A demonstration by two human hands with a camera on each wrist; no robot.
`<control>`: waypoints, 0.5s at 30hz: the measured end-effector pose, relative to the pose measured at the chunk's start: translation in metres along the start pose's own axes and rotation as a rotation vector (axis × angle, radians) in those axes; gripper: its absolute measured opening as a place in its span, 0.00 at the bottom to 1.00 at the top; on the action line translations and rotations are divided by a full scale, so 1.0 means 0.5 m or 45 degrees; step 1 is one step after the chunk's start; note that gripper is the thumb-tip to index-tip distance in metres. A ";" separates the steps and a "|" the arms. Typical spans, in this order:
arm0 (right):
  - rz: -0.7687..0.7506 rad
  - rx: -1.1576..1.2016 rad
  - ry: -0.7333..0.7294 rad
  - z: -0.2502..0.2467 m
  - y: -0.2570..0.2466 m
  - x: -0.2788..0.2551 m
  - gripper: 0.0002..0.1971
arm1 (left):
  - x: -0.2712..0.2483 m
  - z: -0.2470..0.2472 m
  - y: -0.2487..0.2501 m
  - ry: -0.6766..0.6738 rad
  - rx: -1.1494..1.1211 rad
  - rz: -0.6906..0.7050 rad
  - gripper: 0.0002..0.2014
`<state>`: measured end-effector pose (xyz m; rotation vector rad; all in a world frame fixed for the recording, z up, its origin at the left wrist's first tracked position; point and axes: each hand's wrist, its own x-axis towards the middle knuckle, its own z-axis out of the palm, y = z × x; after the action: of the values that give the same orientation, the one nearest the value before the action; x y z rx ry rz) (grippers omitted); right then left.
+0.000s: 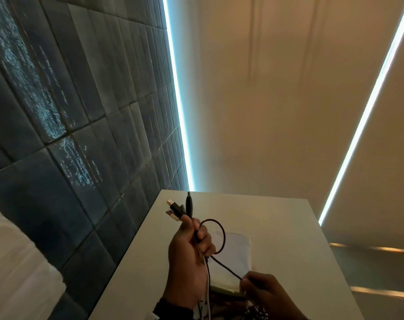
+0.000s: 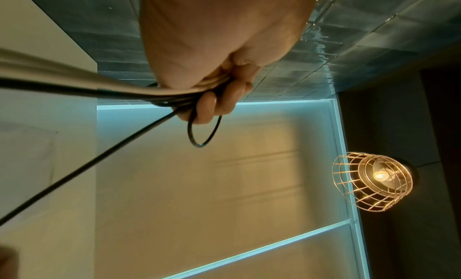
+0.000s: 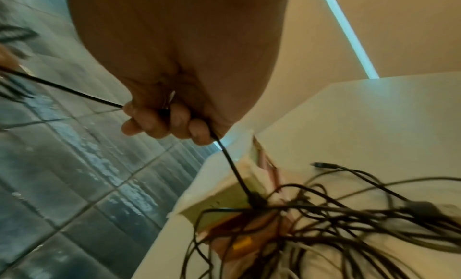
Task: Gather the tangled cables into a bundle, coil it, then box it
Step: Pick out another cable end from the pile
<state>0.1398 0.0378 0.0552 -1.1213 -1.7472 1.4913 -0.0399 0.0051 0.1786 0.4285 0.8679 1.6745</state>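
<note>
My left hand [image 1: 191, 248] is raised above the white table [image 1: 277, 222] and grips a bunch of cable ends, black and white, with several plugs [image 1: 176, 210] sticking up out of the fist. A black cable [image 1: 220, 236] makes a small loop beside the fingers, then runs down right to my right hand [image 1: 258, 289], which pinches it. In the left wrist view the fist [image 2: 217, 90] closes round the cable bundle [image 2: 99, 86]. The right wrist view shows that cable [image 3: 232, 165] dropping into a tangle of cables [image 3: 324, 214] lying over an open cardboard box [image 3: 219, 200].
A white sheet or box flap [image 1: 235, 255] lies on the table under the hands. A dark tiled wall [image 1: 69, 135] stands along the table's left side. A wire-cage lamp [image 2: 371, 181] hangs overhead. Lit strips [image 1: 177, 95] run along the ceiling.
</note>
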 end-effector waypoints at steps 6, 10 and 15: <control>0.142 -0.117 0.056 -0.011 0.123 0.023 0.12 | -0.005 -0.004 0.015 -0.026 0.014 0.126 0.18; 0.218 -0.319 0.123 -0.007 0.200 0.025 0.19 | -0.007 -0.004 0.039 -0.042 0.076 0.183 0.18; 0.254 -0.068 0.375 -0.017 0.103 0.022 0.15 | -0.004 -0.013 0.015 0.034 0.257 0.114 0.18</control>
<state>0.1534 0.0526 0.0061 -1.4970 -1.5161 1.3170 -0.0489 0.0002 0.1800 0.5912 1.0555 1.6832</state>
